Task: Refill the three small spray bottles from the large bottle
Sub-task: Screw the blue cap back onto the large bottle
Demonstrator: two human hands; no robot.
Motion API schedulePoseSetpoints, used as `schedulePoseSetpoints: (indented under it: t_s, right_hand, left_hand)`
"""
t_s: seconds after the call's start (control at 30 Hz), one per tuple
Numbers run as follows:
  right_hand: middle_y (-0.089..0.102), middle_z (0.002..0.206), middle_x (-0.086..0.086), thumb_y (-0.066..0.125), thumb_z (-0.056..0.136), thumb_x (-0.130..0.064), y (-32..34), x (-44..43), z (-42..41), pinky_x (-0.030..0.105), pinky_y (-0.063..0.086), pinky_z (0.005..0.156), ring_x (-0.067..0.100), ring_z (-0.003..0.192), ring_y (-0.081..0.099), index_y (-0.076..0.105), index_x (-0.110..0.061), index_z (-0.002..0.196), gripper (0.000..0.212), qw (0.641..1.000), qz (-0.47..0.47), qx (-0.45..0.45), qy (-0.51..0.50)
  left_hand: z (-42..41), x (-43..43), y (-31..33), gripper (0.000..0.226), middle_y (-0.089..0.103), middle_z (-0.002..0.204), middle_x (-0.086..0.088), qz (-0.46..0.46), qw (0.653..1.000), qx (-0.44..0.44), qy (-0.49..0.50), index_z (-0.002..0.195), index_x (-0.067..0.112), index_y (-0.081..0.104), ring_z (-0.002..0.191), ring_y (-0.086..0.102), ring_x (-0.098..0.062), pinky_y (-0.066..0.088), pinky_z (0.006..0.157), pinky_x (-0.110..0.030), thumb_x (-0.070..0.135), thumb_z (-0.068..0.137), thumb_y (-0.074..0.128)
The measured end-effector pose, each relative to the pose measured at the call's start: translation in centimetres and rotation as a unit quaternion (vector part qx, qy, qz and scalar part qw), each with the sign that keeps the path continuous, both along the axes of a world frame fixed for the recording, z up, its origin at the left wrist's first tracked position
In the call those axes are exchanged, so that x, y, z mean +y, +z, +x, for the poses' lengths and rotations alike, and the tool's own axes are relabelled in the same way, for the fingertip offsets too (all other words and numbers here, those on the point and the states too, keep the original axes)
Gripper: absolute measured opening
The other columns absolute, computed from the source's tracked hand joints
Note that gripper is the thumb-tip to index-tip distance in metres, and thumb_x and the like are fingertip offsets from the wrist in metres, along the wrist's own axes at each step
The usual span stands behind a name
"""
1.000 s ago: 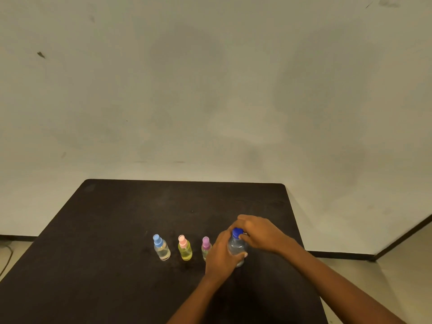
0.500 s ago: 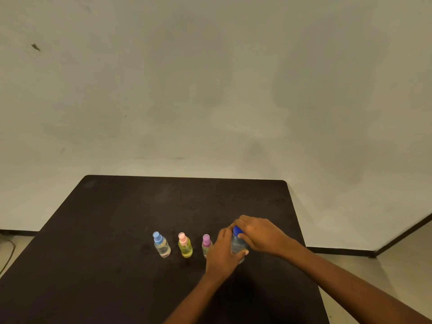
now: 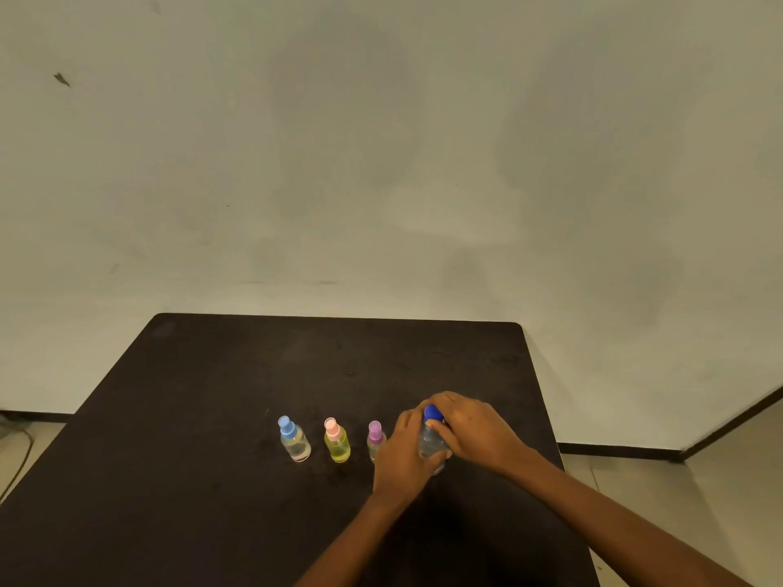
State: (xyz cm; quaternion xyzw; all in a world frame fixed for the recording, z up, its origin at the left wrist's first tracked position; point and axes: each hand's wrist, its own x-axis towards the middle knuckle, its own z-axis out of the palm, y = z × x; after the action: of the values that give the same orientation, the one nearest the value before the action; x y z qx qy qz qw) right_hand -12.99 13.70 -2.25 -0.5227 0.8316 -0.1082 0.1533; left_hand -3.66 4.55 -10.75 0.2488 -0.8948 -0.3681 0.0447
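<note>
Both hands on the large bottle, cap still on.

The right hand [image 3: 470, 430] curls over the blue cap [image 3: 432, 412]; the left hand [image 3: 404, 453] wraps the large clear bottle [image 3: 430, 442], upright on the black table [image 3: 254, 374], right of the purple-capped [image 3: 375, 438], pink-capped [image 3: 337, 441] and blue-capped spray bottles [image 3: 293, 439].

Dim frame with a warm yellow-green cast. The light is diffuse and its source is out of view. The wall [image 3: 381, 163] shows soft mottled patches, no hard shadows. The dark worktop [image 3: 203, 438] swallows detail, with only a faint shadow pooling under the forearms [image 3: 593, 514]. No glare. Wide-angle bending: the skirting line [image 3: 728, 422] tilts at the right edge and the worktop sides splay. The small spray bottles [image 3: 337, 442] look slightly soft.
</note>
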Motion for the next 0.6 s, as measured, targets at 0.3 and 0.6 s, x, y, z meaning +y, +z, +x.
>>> schedulePoseSetpoints:
  t_s: [0.3, 0.6]
  right_hand:
    - [0.056, 0.122, 0.005, 0.050, 0.092, -0.035, -0.7, 0.1, 0.2, 0.017, 0.034, 0.093, 0.013, 0.109, 0.054, 0.048, -0.014, 0.121, 0.036, 0.999, -0.035, -0.012, -0.038]
    - [0.058, 0.115, 0.001, 0.053, 0.089, -0.039, -1.5, -0.1, 1.1, 0.018, 0.038, 0.090, 0.011, 0.102, 0.056, 0.050, -0.015, 0.117, 0.036, 0.993, -0.065, 0.039, -0.092]
  left_hand:
    - [0.3, 0.2, 1.2, 0.067, 0.043, 0.138, 0.002, 0.010, 0.999, 0.041, 0.011, 0.140, 0.022, 0.031, 0.125, 0.045, -0.015, 0.037, 0.102, -0.028, 0.026, 0.083, 0.066]
    - [0.4, 0.4, 1.3, 0.060, 0.045, 0.137, 0.001, 0.009, 0.999, 0.038, 0.020, 0.137, 0.017, 0.037, 0.124, 0.045, -0.014, 0.036, 0.103, -0.025, 0.026, 0.085, 0.064]
